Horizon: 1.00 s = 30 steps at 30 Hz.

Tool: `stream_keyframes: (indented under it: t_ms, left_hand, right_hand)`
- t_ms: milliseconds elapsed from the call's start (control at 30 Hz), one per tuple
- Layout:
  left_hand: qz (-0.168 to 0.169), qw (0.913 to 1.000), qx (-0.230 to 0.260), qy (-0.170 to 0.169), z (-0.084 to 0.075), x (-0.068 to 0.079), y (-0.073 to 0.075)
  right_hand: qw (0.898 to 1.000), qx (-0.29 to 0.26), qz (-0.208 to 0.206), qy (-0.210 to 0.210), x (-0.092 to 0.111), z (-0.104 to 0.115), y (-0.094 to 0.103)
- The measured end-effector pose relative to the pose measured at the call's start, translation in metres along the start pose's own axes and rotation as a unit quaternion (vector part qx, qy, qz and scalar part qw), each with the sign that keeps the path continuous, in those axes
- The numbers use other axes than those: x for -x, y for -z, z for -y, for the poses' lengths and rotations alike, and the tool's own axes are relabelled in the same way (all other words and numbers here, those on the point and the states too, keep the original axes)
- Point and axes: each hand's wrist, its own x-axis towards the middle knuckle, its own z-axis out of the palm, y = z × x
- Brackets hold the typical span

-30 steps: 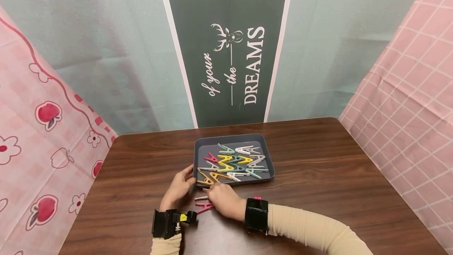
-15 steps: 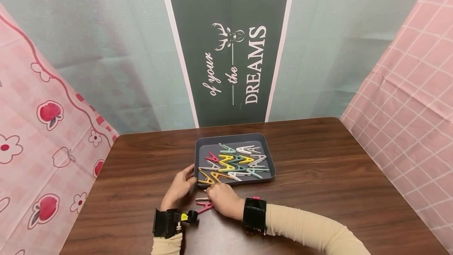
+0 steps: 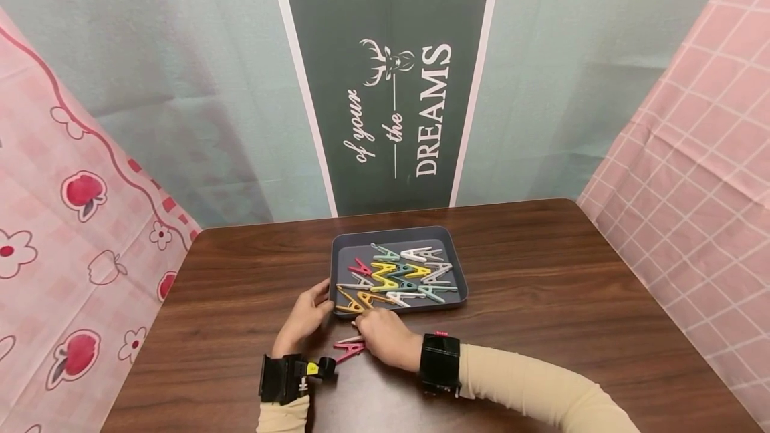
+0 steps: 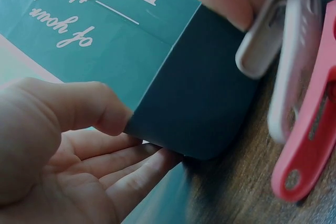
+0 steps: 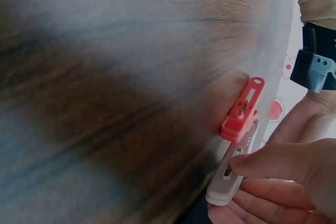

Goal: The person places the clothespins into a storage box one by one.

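Observation:
My left hand (image 3: 305,318) grips the near left corner of a dark grey tray (image 3: 462,286). In the left wrist view its thumb lies at the rim and the other fingers reach under the wall. Just in front of that corner, my right hand (image 3: 390,341) pinches a white clothespin (image 5: 224,182) between thumb and fingers. A pink-red clothespin (image 3: 351,351) lies on the table by the right hand, against the white one in the right wrist view (image 5: 241,111). Clothespins in yellow, orange, green, white, grey and red lie inside the tray, such as a white clothespin (image 3: 404,298) near the front.
The brown wooden table (image 3: 541,299) extends around the tray on both sides. A grey-green curtain (image 3: 541,85) with lettering hangs behind it. Pink patterned cloth (image 3: 78,252) hangs at the left, and pink checked cloth (image 3: 692,152) at the right.
My right hand has shifted slightly to the right, and the pale clothespin in it has come closer to the pink-red one. The left hand and the tray have stayed in place.

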Motion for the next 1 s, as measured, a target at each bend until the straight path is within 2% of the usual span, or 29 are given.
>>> stream_keyframes:
  t_ms: [500, 767, 1000]
  left_hand:
    - [-0.001, 1.0000, -0.007, -0.004, 0.001, 0.000, 0.000]
    - [0.003, 0.9999, -0.007, -0.011, -0.002, 0.002, 0.000]
    - [0.002, 0.9999, -0.008, -0.014, -0.002, 0.003, 0.001]
  right_hand:
    - [0.999, -0.023, 0.025, 0.029, 0.005, -0.011, 0.027]
    - [0.995, -0.085, 0.053, 0.023, 0.003, -0.020, 0.041]
    - [0.991, -0.111, 0.063, 0.035, 0.000, -0.026, 0.049]
